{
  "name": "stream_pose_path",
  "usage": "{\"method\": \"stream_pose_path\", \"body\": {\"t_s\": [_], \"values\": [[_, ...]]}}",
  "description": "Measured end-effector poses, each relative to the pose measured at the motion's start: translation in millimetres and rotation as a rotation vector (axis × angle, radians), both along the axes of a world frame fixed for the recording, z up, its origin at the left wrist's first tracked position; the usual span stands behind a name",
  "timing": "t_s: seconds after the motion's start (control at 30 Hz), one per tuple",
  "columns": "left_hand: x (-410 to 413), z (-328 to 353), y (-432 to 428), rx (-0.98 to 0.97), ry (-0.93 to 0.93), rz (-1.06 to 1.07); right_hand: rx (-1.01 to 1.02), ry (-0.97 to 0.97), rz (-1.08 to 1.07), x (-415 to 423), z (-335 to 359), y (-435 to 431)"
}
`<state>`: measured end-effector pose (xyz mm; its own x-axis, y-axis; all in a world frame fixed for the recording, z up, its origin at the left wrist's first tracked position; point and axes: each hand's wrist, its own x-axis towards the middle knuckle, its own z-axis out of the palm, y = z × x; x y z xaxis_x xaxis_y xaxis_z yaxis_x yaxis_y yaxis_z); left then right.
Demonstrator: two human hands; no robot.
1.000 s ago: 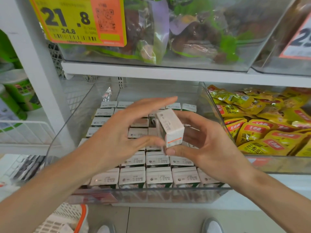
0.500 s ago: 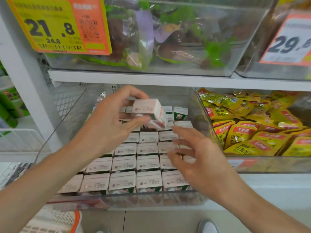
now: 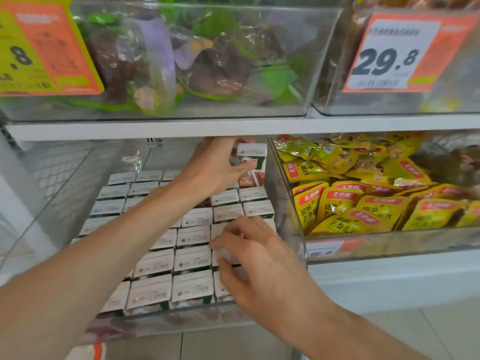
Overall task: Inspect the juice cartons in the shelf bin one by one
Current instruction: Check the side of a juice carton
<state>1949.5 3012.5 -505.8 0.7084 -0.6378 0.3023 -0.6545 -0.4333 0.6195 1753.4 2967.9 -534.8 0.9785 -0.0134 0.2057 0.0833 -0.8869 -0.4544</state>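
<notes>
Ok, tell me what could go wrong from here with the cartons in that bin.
1. The left hand holds the raised carton between thumb and fingers, close under the upper shelf; it could knock the shelf or slip onto the rows below.
2. The right hand has its fingers on the tightly packed front cartons; pulling one out may tip or drag its neighbours.

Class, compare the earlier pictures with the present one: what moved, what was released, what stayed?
The left hand carried the carton to the back right corner of the bin. The right hand released it and dropped onto the front cartons. The packed rows stayed put.
</notes>
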Motion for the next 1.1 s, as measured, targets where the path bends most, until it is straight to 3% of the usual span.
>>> {"method": "stream_pose_path", "body": {"t_s": [0.2,0.37,0.63,0.83,0.97,1.1], "values": [[5,-3,-6,0.087,0.068,-0.059,-0.005,-0.018,-0.001,-1,-2,1],[3,-16,-7,0.144,-0.050,-0.051,-0.009,-0.010,0.004,1,-2,1],[18,-21,14,0.208,0.065,-0.117,-0.030,0.001,0.003,2,-1,1],[42,-15,39,0.447,-0.052,-0.088,-0.047,-0.007,-0.024,3,-4,2],[46,-10,31,0.532,-0.163,-0.105,-0.041,-0.010,-0.026,3,-4,2],[49,-8,26,0.559,-0.141,-0.126,-0.044,-0.010,-0.026,3,-5,2]]}}
